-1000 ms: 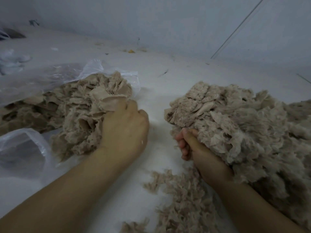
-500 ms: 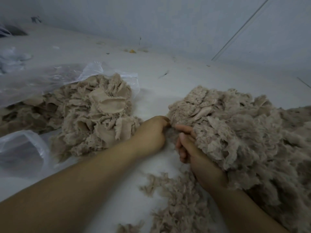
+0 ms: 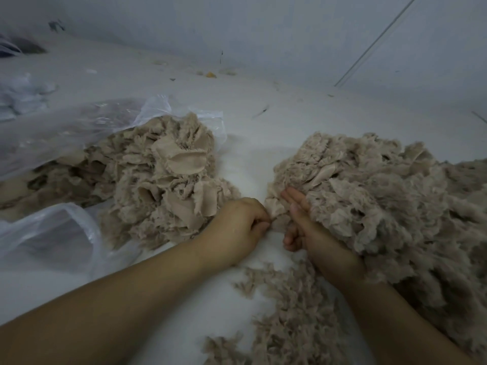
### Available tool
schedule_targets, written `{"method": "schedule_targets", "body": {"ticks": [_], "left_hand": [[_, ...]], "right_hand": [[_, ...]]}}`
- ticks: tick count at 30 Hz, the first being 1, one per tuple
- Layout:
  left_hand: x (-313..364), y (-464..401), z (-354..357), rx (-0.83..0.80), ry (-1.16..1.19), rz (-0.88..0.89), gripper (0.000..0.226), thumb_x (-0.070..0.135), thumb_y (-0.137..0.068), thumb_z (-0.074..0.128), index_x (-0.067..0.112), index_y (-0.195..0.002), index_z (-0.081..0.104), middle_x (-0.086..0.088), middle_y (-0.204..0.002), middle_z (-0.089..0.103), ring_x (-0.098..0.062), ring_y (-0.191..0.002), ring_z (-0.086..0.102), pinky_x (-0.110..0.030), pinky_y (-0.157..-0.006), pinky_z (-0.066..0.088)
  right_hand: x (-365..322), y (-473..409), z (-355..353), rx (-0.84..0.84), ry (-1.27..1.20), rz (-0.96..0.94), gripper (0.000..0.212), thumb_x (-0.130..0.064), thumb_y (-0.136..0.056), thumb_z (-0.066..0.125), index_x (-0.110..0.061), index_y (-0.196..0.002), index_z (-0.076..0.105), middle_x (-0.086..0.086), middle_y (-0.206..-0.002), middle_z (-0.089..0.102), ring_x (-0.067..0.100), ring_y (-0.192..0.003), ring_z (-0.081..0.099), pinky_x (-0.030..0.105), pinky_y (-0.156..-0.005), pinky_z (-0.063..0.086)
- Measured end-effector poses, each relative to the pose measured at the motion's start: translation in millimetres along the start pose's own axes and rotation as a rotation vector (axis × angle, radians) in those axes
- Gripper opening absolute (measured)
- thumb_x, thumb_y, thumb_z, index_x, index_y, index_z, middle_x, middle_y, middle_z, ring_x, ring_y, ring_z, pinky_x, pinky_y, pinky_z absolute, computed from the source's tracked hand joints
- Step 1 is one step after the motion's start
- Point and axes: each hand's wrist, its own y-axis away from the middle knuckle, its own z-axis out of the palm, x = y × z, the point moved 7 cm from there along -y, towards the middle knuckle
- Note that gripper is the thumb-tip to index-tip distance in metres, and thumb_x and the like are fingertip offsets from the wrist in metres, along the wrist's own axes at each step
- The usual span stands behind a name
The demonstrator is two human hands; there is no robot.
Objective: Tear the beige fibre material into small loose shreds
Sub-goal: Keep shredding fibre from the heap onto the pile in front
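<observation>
- A small beige fibre piece is pinched by the curled fingers of the left hand, just beside the near-left edge of the shredded heap.
- The same piece is met from the other side by the right hand: two of its fingers are laid straight against the heap, while the lower ones are curled; whether they grip the piece cannot be told.
- The two hands are held close together, almost touching, above the white surface.
- The shredded heap is spread over the right side of the surface, up to its right edge.
- A pile of larger untorn pieces is seen on the left, partly lying in a clear plastic bag.
- Loose shreds are scattered along the near edge, between the two forearms.
</observation>
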Motion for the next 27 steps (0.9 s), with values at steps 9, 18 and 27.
{"method": "schedule_targets", "body": {"ticks": [9, 18, 27], "left_hand": [[-15.4, -25.1, 8.5, 0.018, 0.001, -0.210, 0.029, 0.034, -0.080, 0.074, 0.021, -0.105, 0.066, 0.009, -0.069, 0.057, -0.010, -0.066, 0.057, -0.032, -0.062, 0.051], [-18.8, -3.7, -9.8, 0.299, 0.263, -0.213, 0.014, 0.005, -0.089, 0.065, 0.008, -0.077, 0.071, 0.003, -0.067, 0.064, -0.005, -0.066, 0.057, -0.011, -0.060, 0.041], [9.0, 17.1, -39.5, 0.429, 0.278, -0.033, 0.015, 0.012, -0.092, 0.058, 0.010, -0.079, 0.065, 0.004, -0.070, 0.059, -0.012, -0.068, 0.055, -0.024, -0.062, 0.044]], "right_hand": [[3.8, -3.5, -2.7, -0.002, 0.046, -0.035, 0.037, -0.036, -0.097, 0.044, -0.036, -0.133, 0.042, 0.003, -0.118, 0.065, 0.006, -0.048, 0.054, 0.020, -0.044, 0.046], [15.0, -10.0, -3.0, 0.031, 0.225, 0.143, 0.044, -0.041, -0.102, 0.035, -0.029, -0.144, 0.041, -0.009, -0.045, 0.060, 0.003, -0.038, 0.054, 0.017, -0.038, 0.045], [14.3, -8.1, -0.9, 0.047, 0.188, 0.165, 0.046, -0.043, -0.100, 0.040, -0.035, -0.145, 0.034, -0.003, -0.074, 0.061, 0.013, -0.050, 0.057, 0.024, -0.048, 0.051]]}}
